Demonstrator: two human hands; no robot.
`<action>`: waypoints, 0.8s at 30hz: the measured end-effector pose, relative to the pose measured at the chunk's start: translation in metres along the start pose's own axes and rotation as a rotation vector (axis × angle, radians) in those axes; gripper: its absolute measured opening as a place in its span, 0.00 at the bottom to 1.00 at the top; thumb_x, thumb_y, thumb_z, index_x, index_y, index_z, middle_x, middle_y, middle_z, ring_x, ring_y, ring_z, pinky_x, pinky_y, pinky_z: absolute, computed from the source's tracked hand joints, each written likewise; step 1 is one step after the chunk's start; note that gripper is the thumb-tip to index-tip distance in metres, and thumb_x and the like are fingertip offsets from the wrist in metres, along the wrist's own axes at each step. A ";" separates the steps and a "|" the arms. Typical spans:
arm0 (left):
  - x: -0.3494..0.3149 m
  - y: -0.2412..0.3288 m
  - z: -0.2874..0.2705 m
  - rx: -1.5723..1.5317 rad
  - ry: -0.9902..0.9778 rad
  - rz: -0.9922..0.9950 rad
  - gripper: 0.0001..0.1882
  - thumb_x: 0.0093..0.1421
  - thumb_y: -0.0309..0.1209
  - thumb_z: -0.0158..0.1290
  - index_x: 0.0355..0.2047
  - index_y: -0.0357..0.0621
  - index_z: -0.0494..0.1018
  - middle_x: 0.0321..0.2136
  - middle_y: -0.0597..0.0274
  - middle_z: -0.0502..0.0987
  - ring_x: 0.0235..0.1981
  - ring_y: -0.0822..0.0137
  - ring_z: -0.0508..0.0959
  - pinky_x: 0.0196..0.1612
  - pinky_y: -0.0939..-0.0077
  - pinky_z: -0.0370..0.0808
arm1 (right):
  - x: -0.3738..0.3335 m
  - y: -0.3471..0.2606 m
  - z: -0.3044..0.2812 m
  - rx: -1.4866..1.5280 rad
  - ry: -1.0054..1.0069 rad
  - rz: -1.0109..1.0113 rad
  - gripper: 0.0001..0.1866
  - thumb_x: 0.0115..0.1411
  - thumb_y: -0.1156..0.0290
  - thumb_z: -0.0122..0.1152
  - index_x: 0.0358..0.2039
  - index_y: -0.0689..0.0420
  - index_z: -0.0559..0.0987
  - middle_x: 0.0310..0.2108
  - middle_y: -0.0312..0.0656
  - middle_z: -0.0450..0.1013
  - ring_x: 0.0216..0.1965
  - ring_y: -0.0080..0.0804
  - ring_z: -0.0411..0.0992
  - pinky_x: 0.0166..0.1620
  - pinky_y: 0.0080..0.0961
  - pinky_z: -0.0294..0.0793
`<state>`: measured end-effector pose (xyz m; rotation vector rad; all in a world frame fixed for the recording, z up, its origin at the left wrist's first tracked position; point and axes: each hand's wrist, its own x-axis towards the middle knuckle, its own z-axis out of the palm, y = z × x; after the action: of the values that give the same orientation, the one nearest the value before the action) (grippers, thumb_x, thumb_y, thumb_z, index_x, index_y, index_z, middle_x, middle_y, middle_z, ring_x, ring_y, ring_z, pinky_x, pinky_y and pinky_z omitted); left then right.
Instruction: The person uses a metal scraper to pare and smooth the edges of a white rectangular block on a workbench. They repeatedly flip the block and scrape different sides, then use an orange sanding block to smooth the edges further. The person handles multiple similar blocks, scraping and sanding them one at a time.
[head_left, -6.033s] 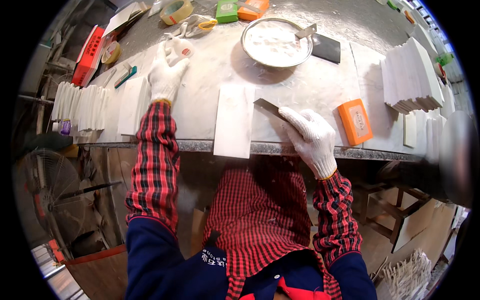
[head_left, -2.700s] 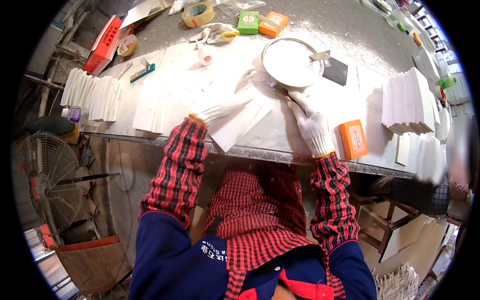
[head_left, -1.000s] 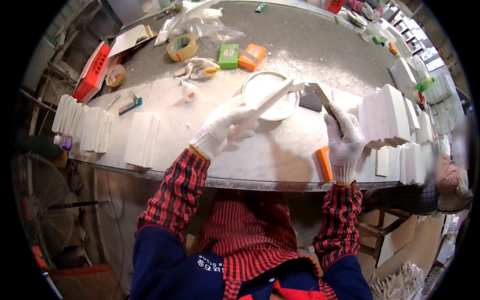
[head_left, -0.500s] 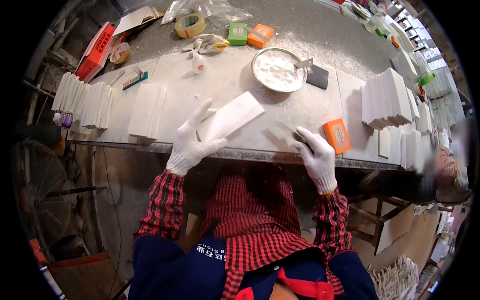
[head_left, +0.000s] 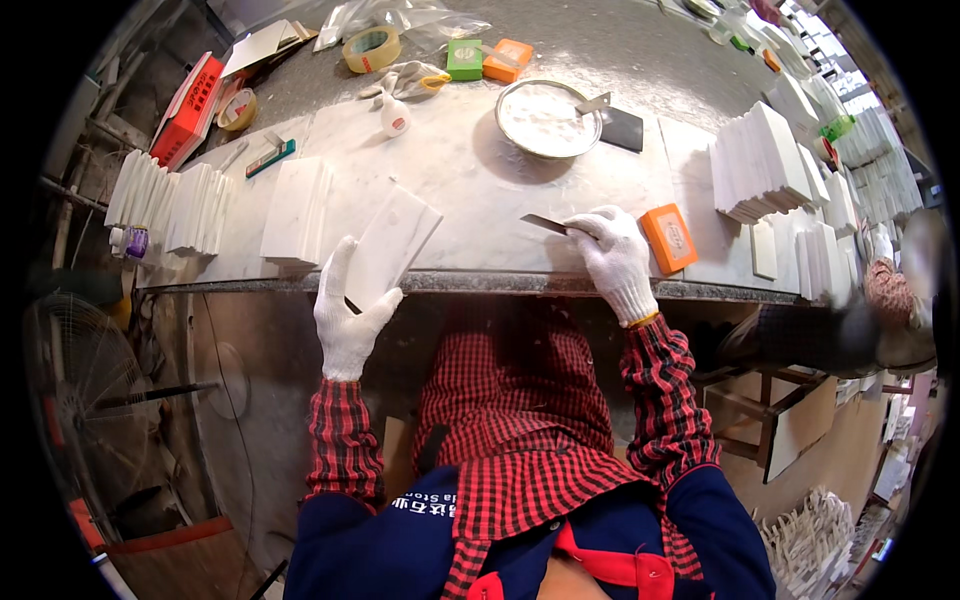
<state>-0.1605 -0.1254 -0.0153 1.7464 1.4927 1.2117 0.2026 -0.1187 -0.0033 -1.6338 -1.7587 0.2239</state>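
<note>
Both of my hands wear white knitted gloves. My left hand (head_left: 350, 315) grips the near end of a white marble tile (head_left: 398, 240), thumb on one side and fingers on the other. The tile slants away over the bench's front edge. In my right hand (head_left: 612, 258) is a thin metal scraper blade (head_left: 542, 223), pinched by the fingers and pointing left above the bench. Just right of that hand stands an orange box (head_left: 668, 238). Farther back sits a round tub (head_left: 499, 128) of white paste (head_left: 540, 118), with another metal scraper (head_left: 593, 103) at its right rim.
White tiles stand in stacks at left (head_left: 295, 210) and right (head_left: 760, 165). Behind are a small white bottle (head_left: 395, 118), a tape roll (head_left: 371, 49), a green box (head_left: 464, 60) and a green-handled cutter (head_left: 270, 159). Another person's arm (head_left: 885, 290) shows at far right.
My left hand has drawn the tile left and nearer, turning it more upright in view. My right hand has shifted slightly left and away with the scraper blade, which now shows more clearly.
</note>
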 end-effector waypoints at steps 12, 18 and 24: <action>-0.017 0.005 0.006 0.070 -0.093 0.118 0.46 0.43 0.24 0.72 0.65 0.44 0.67 0.58 0.48 0.72 0.59 0.53 0.73 0.62 0.61 0.72 | 0.054 -0.004 0.052 -0.215 -0.001 -0.113 0.05 0.56 0.66 0.68 0.32 0.50 0.84 0.31 0.39 0.76 0.36 0.43 0.74 0.39 0.36 0.75; -0.001 0.005 0.017 0.096 -0.163 0.299 0.45 0.41 0.25 0.73 0.63 0.45 0.69 0.57 0.47 0.74 0.58 0.50 0.75 0.60 0.59 0.73 | 0.064 0.021 0.043 -0.268 0.111 -0.125 0.06 0.57 0.66 0.68 0.35 0.52 0.84 0.32 0.42 0.77 0.37 0.44 0.75 0.40 0.37 0.75; 0.037 0.005 0.032 0.141 -0.255 0.484 0.45 0.41 0.26 0.72 0.63 0.44 0.70 0.58 0.45 0.73 0.58 0.48 0.75 0.60 0.58 0.73 | 0.022 0.001 -0.008 -0.224 0.196 -0.025 0.06 0.58 0.70 0.67 0.36 0.54 0.85 0.31 0.42 0.78 0.33 0.43 0.77 0.36 0.33 0.76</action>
<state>-0.1306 -0.0866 -0.0149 2.3492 1.0606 1.0644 0.2092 -0.1013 0.0103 -1.7240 -1.6995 -0.1460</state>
